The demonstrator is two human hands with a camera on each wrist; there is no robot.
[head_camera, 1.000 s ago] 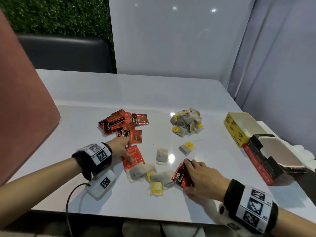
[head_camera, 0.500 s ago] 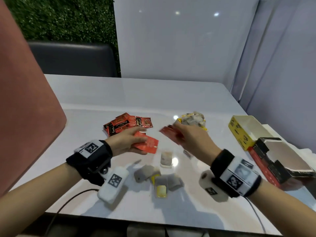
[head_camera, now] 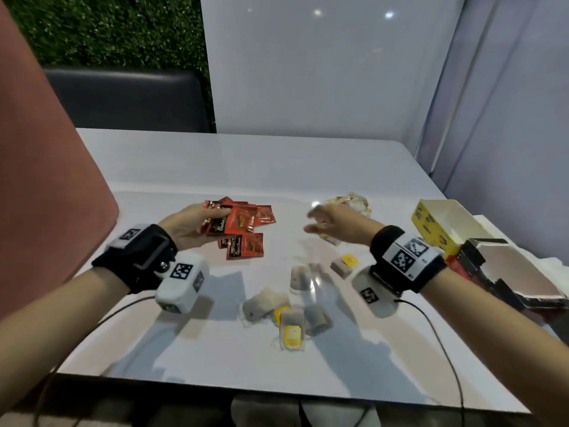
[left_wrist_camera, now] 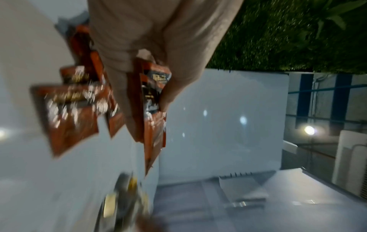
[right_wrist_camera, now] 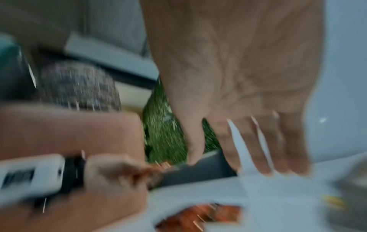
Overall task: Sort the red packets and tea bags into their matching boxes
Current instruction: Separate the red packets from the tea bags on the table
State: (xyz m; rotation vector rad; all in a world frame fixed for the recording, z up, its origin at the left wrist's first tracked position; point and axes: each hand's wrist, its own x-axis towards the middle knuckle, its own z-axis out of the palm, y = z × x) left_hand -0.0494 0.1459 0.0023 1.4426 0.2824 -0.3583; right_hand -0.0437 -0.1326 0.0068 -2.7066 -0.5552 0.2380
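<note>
Red packets (head_camera: 234, 224) are grasped in the left hand (head_camera: 187, 226) above the surface (head_camera: 215, 334); the right hand (head_camera: 332, 224) is held released, fingers spread.

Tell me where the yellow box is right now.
In the head view the yellow box lies open at the table's far right edge, just behind the red and black box and beyond the right hand.
</note>
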